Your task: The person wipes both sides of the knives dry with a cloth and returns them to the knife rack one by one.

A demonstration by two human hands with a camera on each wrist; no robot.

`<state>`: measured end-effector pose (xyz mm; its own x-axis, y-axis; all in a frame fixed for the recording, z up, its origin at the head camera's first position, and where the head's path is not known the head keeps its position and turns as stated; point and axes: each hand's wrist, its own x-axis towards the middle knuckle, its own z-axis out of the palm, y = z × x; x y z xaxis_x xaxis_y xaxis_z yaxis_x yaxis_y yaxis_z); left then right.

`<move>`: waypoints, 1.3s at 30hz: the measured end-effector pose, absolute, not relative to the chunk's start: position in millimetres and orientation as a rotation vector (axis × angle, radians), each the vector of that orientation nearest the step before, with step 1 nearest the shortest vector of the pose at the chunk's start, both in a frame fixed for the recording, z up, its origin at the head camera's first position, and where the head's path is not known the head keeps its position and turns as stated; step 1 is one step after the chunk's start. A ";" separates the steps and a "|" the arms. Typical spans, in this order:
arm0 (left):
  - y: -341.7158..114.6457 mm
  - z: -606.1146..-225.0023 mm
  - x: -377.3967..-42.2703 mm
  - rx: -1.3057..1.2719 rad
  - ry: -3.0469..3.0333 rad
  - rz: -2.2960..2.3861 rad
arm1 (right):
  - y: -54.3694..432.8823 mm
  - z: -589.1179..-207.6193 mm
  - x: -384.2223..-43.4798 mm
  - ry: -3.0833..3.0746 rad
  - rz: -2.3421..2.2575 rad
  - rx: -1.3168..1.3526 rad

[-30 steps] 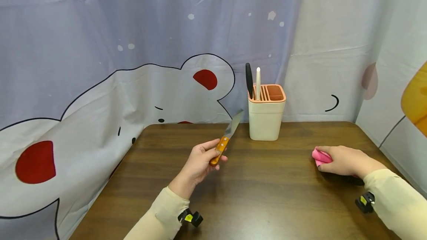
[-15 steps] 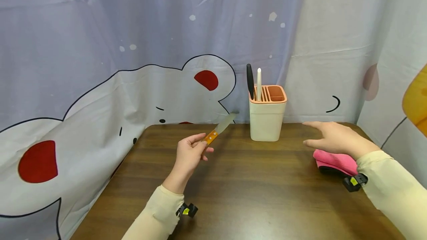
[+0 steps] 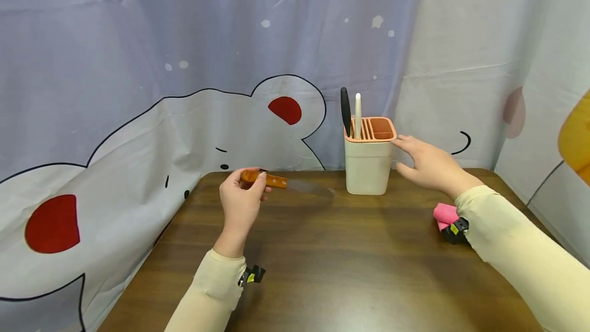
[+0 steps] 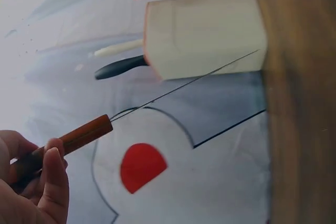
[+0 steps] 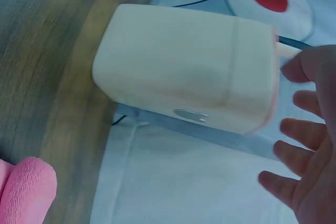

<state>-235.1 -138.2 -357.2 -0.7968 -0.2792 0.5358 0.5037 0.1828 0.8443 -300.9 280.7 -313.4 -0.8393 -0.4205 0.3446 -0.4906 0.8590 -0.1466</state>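
In the head view my left hand (image 3: pixel 240 196) grips a knife (image 3: pixel 276 182) by its orange-brown wooden handle, left of the knife holder. Its blade points right and looks blurred there; in the left wrist view the blade (image 4: pixel 184 84) appears edge-on as a thin line. The cream knife holder (image 3: pixel 367 170) stands upright at the table's back, with an orange slotted top. A black-handled knife (image 3: pixel 345 111) and a white handle (image 3: pixel 358 117) stick up from its left slots. My right hand (image 3: pixel 430 165), fingers spread, is at the holder's right rim; whether it touches, I cannot tell.
A folded pink cloth (image 3: pixel 445 213) lies on the wooden table (image 3: pixel 332 260) at the right, partly hidden by my right forearm. A printed curtain (image 3: pixel 207 65) hangs right behind the table's back edge.
My right hand has let go of the pink cloth, risen and moved left to the holder. My left hand has moved left and away from me, turning the knife from upright-slanted to nearly level.
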 end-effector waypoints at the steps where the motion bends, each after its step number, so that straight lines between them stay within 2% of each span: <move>1: -138.8 -352.7 -236.4 -0.223 -1.856 -1.651 | 277.6 -314.4 -305.5 -2.729 0.319 0.684; 10: -120.1 -293.7 -263.4 -0.348 -1.959 -1.466 | 261.8 -329.2 -333.9 -2.651 0.228 0.672; 18: -84.7 -215.2 -282.7 -0.484 -2.028 -1.313 | 256.5 -334.5 -335.8 -2.612 0.215 0.616; 27: -42.2 -137.1 -287.7 -0.560 -2.042 -1.230 | 251.7 -339.1 -338.9 -2.631 0.239 0.562; 32: -23.6 -121.1 -294.3 -0.630 -1.989 -1.248 | 250.4 -338.9 -339.2 -2.635 0.232 0.558; 39: -8.5 -127.4 -306.0 -0.668 -1.961 -1.239 | 249.1 -338.6 -340.3 -2.647 0.243 0.550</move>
<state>-306.0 -8.5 -127.4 -0.6126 0.0513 0.7887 0.7343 0.4062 0.5439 -340.3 249.1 -338.6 -0.8315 -0.3406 0.4388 -0.4148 0.9062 -0.0826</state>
